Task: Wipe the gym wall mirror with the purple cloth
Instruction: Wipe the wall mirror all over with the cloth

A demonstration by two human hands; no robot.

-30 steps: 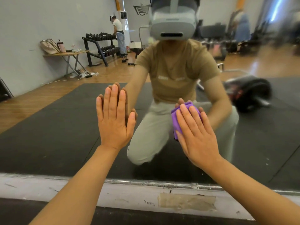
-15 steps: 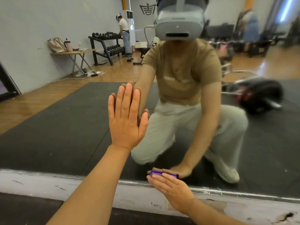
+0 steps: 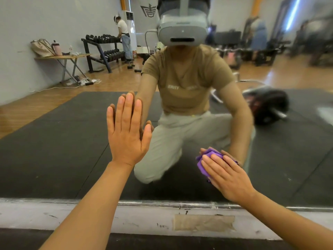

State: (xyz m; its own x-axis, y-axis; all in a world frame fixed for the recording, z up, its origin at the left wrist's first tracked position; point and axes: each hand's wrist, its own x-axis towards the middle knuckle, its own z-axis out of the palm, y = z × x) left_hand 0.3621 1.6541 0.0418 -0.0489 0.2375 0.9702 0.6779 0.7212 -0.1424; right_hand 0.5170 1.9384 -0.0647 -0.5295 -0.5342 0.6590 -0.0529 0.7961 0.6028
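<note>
Gym flooring of pale wood and a dark rubber mat showed in the large wall mirror (image 3: 54, 150), which rose from a scuffed white ledge (image 3: 54, 216) patched with a strip of brown tape (image 3: 203, 222) just below the right wrist. The left hand (image 3: 127, 134) lay flat against the glass, fingers straight and together, bracing and holding nothing. Lower and to its right, the right hand (image 3: 228, 175) pressed the crumpled purple cloth (image 3: 204, 163) onto the mirror with extended fingers spread over it; the cloth bulged out past the fingertips on the upper left side, a short way above the mirror's bottom edge.

As a judgement, the wiping was under way on the low part of the glass. No streaks or wet marks could be made out, so how much had been cleaned could not be told. The glass above and beyond both hands presumably remained to be covered.

Reflected far above and left of the left hand, a folding wooden table (image 3: 63, 56) carried a beige bag (image 3: 42, 48) and a pink bottle (image 3: 57, 47); their contents could not be seen. Beside it a black rack (image 3: 100, 56) held rows of dark dumbbells, where another person (image 3: 124, 37) stood.
</note>
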